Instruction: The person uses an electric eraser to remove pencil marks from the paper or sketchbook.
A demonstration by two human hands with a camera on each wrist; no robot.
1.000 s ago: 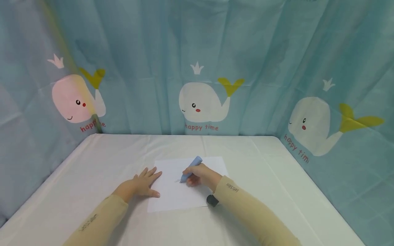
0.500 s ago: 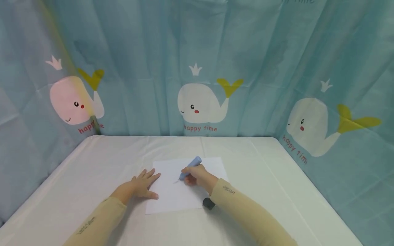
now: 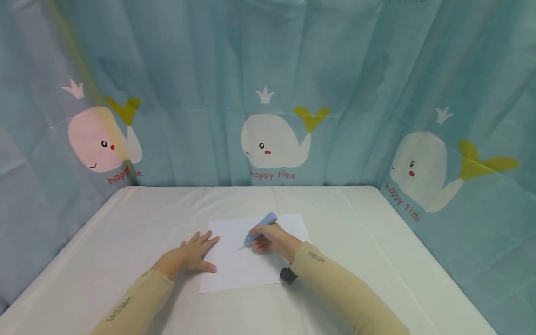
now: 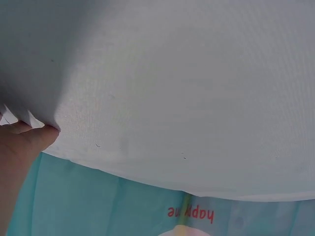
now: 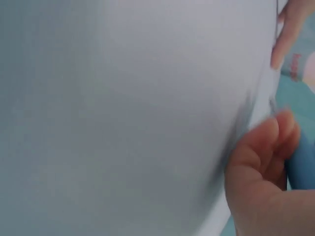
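Observation:
A white sheet of paper [image 3: 234, 274] lies on the table in the head view. My left hand [image 3: 191, 255] rests spread across its left edge, fingers straight and thumb on the sheet. Over the middle of the paper my right hand [image 3: 273, 238] grips a thick light-blue pen [image 3: 267, 220] with a narrow tip, tilted with its blunt end up and to the right. The tip is right at the paper beside a faint grey mark [image 3: 240, 248]. In the right wrist view, curled fingers partly cover the pen [image 5: 301, 164]. The left wrist view shows the left fingertips [image 4: 49, 132] at its edge.
A white cloth covers the table [image 3: 364, 260]. Teal curtains [image 3: 201, 93] printed with whales and red lettering stand along its back and both sides. A small black object [image 3: 287, 275] sits by the right cuff, overlapping the paper's near edge.
The right hand and pen shift slightly over the paper, the tip staying near the faint mark, which shows a little longer. The left hand stays in place; the head view shifts slightly.

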